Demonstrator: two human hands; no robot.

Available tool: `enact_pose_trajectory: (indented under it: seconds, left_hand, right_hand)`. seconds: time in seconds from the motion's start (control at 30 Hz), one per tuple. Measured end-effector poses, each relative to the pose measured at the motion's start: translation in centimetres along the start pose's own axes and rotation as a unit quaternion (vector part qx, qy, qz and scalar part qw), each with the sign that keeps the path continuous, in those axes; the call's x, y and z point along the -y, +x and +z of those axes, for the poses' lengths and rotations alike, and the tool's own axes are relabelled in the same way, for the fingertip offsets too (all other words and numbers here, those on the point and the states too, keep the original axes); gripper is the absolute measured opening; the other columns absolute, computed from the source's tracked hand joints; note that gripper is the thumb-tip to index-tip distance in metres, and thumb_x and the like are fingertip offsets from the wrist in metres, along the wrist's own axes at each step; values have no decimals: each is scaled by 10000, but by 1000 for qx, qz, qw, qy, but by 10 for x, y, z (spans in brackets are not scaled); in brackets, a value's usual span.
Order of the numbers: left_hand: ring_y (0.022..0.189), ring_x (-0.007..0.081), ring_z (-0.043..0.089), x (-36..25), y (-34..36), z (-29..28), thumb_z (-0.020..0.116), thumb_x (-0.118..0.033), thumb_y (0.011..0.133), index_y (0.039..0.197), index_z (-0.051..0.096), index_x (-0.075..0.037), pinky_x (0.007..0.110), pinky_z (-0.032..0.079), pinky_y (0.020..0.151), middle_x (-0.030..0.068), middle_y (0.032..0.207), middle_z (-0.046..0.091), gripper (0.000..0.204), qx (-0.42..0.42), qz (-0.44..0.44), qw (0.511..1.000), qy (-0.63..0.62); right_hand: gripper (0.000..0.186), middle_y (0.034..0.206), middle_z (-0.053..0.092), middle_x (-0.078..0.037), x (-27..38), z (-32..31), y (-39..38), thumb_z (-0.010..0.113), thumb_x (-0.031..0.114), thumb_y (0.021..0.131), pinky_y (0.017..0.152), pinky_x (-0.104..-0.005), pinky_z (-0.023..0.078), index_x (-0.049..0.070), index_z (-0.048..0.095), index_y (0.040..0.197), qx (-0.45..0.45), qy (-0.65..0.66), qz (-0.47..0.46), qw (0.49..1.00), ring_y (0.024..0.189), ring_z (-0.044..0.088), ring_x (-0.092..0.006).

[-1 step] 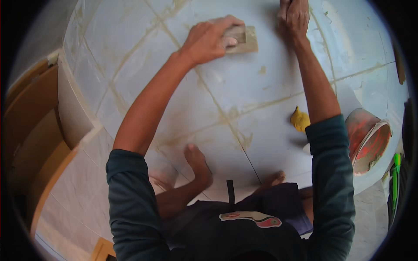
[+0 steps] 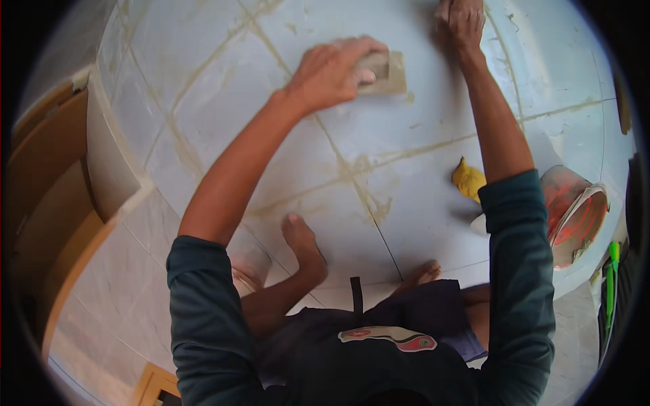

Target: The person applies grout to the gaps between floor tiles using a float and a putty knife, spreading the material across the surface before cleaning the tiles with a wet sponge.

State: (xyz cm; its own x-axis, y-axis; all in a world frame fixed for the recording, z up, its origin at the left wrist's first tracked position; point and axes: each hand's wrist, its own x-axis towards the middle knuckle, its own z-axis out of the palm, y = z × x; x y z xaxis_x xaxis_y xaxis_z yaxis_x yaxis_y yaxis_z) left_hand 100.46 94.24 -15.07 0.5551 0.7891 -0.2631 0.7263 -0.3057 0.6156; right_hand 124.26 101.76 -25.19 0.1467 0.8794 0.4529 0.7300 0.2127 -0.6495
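Note:
My left hand (image 2: 330, 73) is closed around a small beige grout float (image 2: 398, 72), a flat rectangular plate with a block grip. The float lies against the pale tiled floor (image 2: 284, 162), whose joints carry smeared tan grout. At the far edge of the view my right hand (image 2: 464, 24) is curled, knuckles toward the tiles. Whatever it may hold is hidden, and part of it is cut off. A crumpled yellow thing (image 2: 467, 178), perhaps a cloth or bag, rests on the floor beside my right forearm.
An orange-stained bucket (image 2: 574, 213) is tipped on its side at the right. A pale bucket (image 2: 249, 265) is partly hidden behind my leg. Curved brown wooden shelving (image 2: 51, 159) borders the left. My bare feet (image 2: 300, 237) are on the tiles; a green tool (image 2: 611, 281) lies far right.
My left hand and the float have shifted slightly nearer and to the right. A tan grout smear nearby now sits at the float's edge. My right hand stays almost in place.

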Motion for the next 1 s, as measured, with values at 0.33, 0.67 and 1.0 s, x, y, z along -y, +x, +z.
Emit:
enact_pose_trajectory:
  seconds: [0.33, 0.67, 1.0]
  left_hand:
    - [986, 323, 618, -177, -449, 228, 700, -140, 815, 1310, 529, -184, 442, 534, 731, 109, 1040, 615, 525, 117, -47, 991, -42]
    - [1039, 238, 634, -287, -708, 299, 489, -34, 957, 1326, 473, -77, 374, 543, 896, 104, 1168, 602, 372, -384, -355, 565, -638]
    - [1165, 230, 598, -377, -783, 407, 444, -79, 1008, 1362, 457, -92, 405, 520, 977, 83, 1300, 576, 355, -497, -239, 284, -785]
  right_hand:
    - [272, 1004, 565, -222, 133, -100, -197, 428, 211, 1025, 830, -481, 442, 9, 492, 1195, 72, 74, -159, 982, 928, 552, -403]
    - [504, 827, 569, -33, 367, -408, -515, 572, 389, 999, 668, -284, 456, 96, 504, 1404, 516, 202, 119, 824, 711, 506, -114]
    - [259, 897, 682, -183, 418, -568, -665, 622, 106, 932, 687, -399, 505, 19, 635, 1175, 651, 128, -24, 748, 747, 628, -309]
